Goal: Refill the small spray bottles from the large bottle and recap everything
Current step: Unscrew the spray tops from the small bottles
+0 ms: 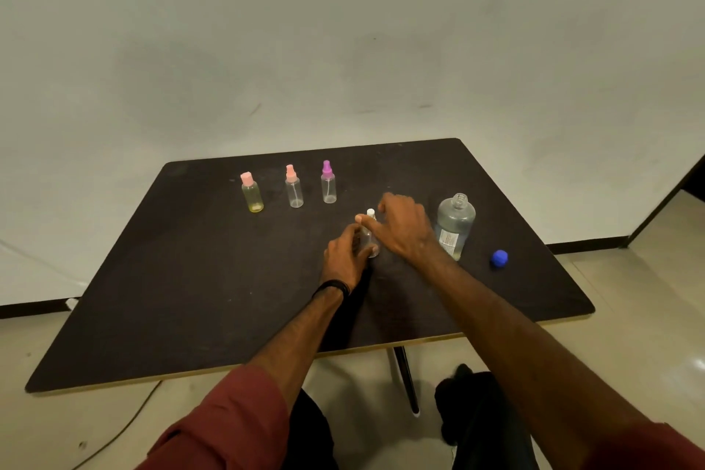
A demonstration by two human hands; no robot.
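Gripping the clear body of a small spray bottle near the middle of the dark table, the left hand is wrapped around it and keeps it upright. Above it, the right hand has thumb and fingers closed on the bottle's white spray top. Whether that top is being screwed on or off cannot be told; I judge this to be a capping or uncapping turn on this one bottle. The next move calls for a steady hold below while the top turns straight on its thread, so that the light bottle does not tip.

Just right of the right hand, near its wrist, the large bottle stands upright with its neck open and clear liquid inside. Its blue cap lies on the table further right, apart from it, so recapping is not yet done there.

Behind the hands, well apart from them, three more small bottles stand in a row with their tops on: a yellowish bottle with a pink cap, a clear bottle with a pink sprayer, and a clear bottle with a purple sprayer
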